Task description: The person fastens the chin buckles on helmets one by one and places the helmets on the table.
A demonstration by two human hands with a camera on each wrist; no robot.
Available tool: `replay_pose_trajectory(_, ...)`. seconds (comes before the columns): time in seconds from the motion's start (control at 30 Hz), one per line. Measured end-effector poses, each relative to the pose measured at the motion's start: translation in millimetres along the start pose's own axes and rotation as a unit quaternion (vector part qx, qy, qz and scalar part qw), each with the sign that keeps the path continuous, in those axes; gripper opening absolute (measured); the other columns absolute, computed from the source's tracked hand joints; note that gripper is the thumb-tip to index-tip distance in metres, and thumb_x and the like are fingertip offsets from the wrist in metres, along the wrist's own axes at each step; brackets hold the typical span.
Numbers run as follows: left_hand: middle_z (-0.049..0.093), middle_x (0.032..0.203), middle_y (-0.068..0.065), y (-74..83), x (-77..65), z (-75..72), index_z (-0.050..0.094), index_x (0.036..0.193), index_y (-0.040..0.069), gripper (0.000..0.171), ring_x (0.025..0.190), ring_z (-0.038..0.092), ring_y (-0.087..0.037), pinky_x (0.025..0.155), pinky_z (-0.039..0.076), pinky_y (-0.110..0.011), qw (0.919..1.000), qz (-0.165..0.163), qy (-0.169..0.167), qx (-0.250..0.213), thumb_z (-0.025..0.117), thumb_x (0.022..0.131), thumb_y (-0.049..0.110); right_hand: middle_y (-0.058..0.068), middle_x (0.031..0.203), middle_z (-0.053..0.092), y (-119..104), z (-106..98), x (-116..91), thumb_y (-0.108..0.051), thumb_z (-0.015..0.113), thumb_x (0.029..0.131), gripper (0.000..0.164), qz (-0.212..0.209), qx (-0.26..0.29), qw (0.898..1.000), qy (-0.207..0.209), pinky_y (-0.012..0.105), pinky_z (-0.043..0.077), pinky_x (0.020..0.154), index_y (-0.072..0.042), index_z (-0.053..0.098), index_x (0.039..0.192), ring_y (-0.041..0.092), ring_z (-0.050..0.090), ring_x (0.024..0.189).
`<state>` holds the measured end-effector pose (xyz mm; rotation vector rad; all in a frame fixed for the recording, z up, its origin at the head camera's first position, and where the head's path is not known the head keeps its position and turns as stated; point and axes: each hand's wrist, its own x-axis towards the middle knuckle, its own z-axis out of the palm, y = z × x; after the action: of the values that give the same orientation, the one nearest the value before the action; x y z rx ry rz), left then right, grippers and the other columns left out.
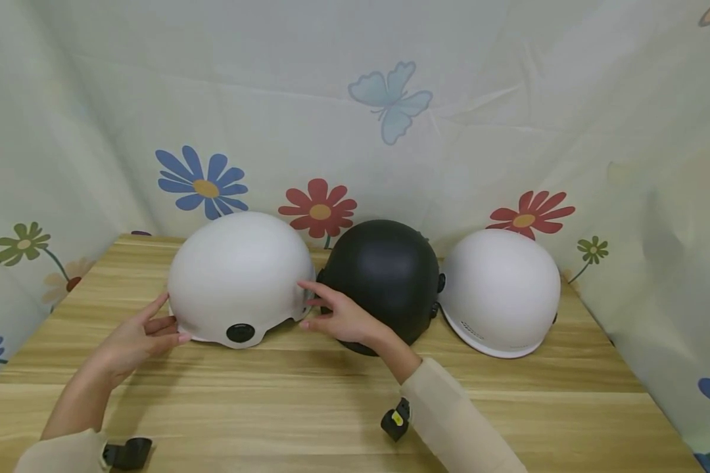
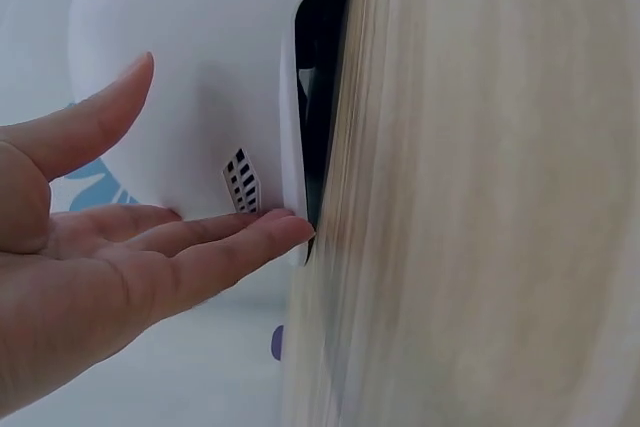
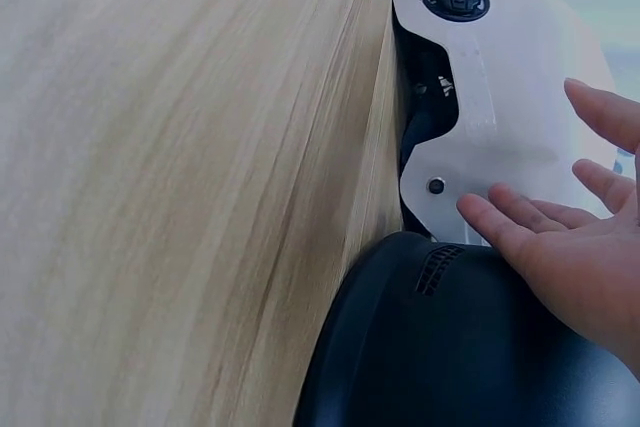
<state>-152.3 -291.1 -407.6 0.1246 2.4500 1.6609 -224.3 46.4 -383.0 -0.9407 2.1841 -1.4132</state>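
Observation:
A large white helmet [image 1: 242, 269] with a round black side cap [image 1: 240, 332] sits on the wooden table, turned sideways. My left hand [image 1: 131, 341] is at its left end; in the left wrist view the fingertips [image 2: 285, 227] touch the shell near a small vent grille [image 2: 240, 182], thumb apart. At the right end is my right hand [image 1: 346, 318], fingers extended near the shell, between it and a black helmet [image 1: 381, 276]. In the right wrist view its fingertips [image 3: 480, 212] reach the white shell's lower edge; whether they press on it I cannot tell.
To the right of the black helmet stands a second white helmet [image 1: 503, 289], close against it. The wooden table [image 1: 260, 401] reaches back to a curtain [image 1: 272, 85] printed with flowers and a butterfly. Each sleeve carries a small black wrist camera [image 1: 395, 422].

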Motion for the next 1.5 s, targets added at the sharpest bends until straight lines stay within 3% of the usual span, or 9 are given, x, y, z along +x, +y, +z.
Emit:
replay_pose_trajectory(0.2,0.006,0.138,-0.042,2.0,0.0,-0.3,-0.02,0.141,0.011,0.098,0.125,0.019,-0.053,0.082,0.044,-0.023,0.9998,0.016,-0.013,-0.006,0.062,0.088,0.015,0.005,0.146,0.026,1,0,2,-0.008,0.064,0.085,0.068,0.009,-0.003,1.0,0.001,0.033,0.042,0.092,-0.013,0.03,0.143,0.027,0.037,0.127)
replay_pose_trajectory(0.4,0.01,0.137,-0.043,4.6,-2.9,0.3,-0.018,0.142,0.01,0.096,0.123,0.025,-0.052,0.082,0.046,-0.031,0.9999,0.009,-0.006,0.012,0.061,0.089,0.018,0.003,0.146,0.026,3,-1,-1,-0.009,0.064,0.086,0.067,0.002,-0.008,1.0,0.002,0.035,0.042,0.093,-0.015,0.029,0.143,0.027,0.038,0.126)
replay_pose_trajectory(0.53,0.018,0.135,-0.043,6.0,-3.8,1.1,-0.013,0.143,0.006,0.091,0.121,0.032,-0.049,0.079,0.048,-0.03,0.9998,0.007,0.002,0.019,0.06,0.09,0.017,0.007,0.146,0.028,4,-4,-7,-0.008,0.061,0.087,0.065,-0.01,-0.01,1.0,-0.003,0.038,0.041,0.094,-0.011,0.029,0.143,0.031,0.042,0.123)
replay_pose_trajectory(0.73,0.021,0.133,-0.044,6.8,-3.5,2.1,-0.012,0.143,0.003,0.089,0.119,0.037,-0.046,0.077,0.048,-0.028,0.9997,0.006,0.009,0.024,0.059,0.09,0.016,0.019,0.138,0.037,2,-12,-23,-0.004,0.058,0.089,0.062,-0.006,0.004,1.0,-0.02,0.03,0.046,0.087,-0.008,0.027,0.143,0.032,0.051,0.113)
replay_pose_trajectory(1.07,0.02,0.133,-0.044,4.7,-1.8,1.7,-0.011,0.143,0.004,0.088,0.111,0.049,-0.034,0.079,0.049,-0.038,0.9997,0.009,0.008,0.023,0.058,0.091,0.017,0.024,0.128,0.047,9,-36,-51,-0.004,0.057,0.089,0.054,-0.044,-0.009,0.998,-0.054,0.028,0.045,0.088,0.002,0.034,0.137,0.023,0.058,0.103)
replay_pose_trajectory(1.33,0.019,0.133,-0.044,4.9,-0.8,1.5,-0.011,0.143,0.004,0.089,0.113,0.047,-0.04,0.081,0.049,-0.042,0.9997,0.003,0.008,0.023,0.058,0.091,0.017,0.025,0.128,0.047,16,-55,-77,-0.002,0.055,0.09,0.052,-0.036,0.039,0.996,-0.071,0.032,0.045,0.089,0.005,0.033,0.137,0.036,0.054,0.109)
replay_pose_trajectory(1.5,0.021,0.133,-0.044,3.6,-1.3,0.0,-0.01,0.144,0.004,0.089,0.109,0.052,-0.026,0.079,0.049,-0.038,0.9997,0.005,0.008,0.021,0.06,0.09,0.017,0.024,0.128,0.047,23,-65,-94,-0.004,0.054,0.091,0.051,-0.023,0.062,0.995,-0.068,0.033,0.045,0.089,0.004,0.033,0.137,0.038,0.05,0.112)
